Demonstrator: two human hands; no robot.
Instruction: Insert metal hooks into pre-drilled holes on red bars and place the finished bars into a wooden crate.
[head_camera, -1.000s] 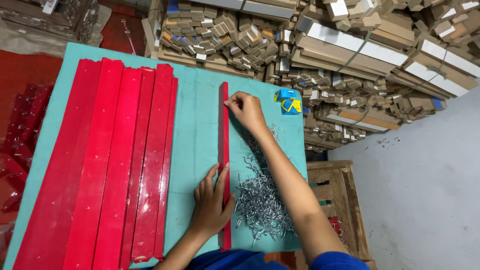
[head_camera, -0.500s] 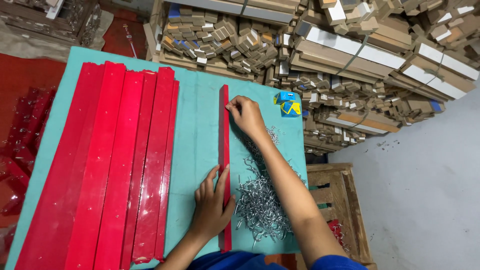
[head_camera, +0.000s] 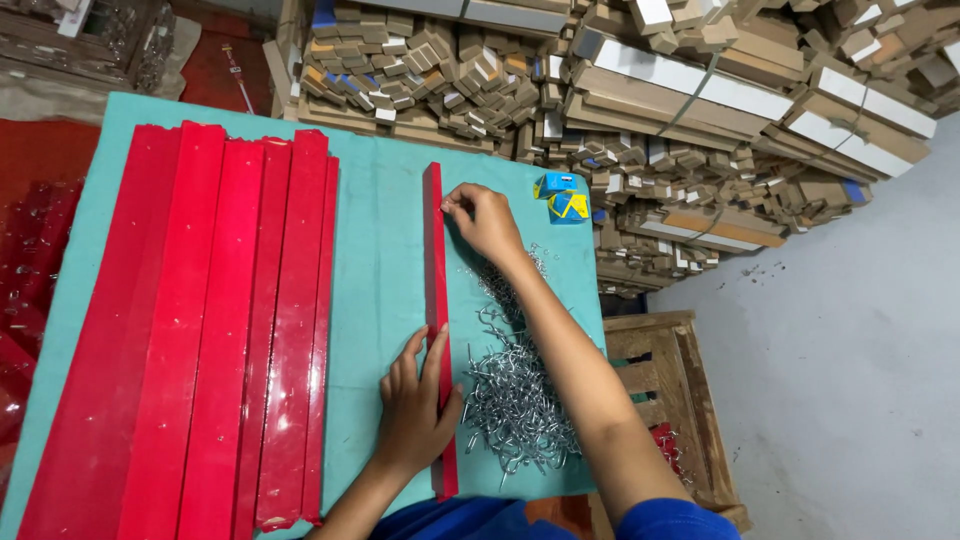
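Note:
A long narrow red strip (head_camera: 433, 250) lies lengthwise on the teal table (head_camera: 380, 260). My left hand (head_camera: 418, 405) presses flat on its near part, fingers spread along it. My right hand (head_camera: 483, 222) rests at the strip's far part, fingertips pinched together at its right edge; whether they hold a small metal piece I cannot tell. A heap of shiny metal hooks (head_camera: 515, 390) lies just right of the strip, under my right forearm.
Several wider red strips (head_camera: 220, 330) lie side by side on the table's left half. Two small blue-and-yellow boxes (head_camera: 560, 197) sit at the far right corner. Stacked cardboard bundles (head_camera: 640, 110) fill the back. A wooden crate (head_camera: 670, 380) stands to the right.
My right hand has stayed near the strip's far part, shifting only slightly. My left hand keeps pressing the near part. The view has tilted a little.

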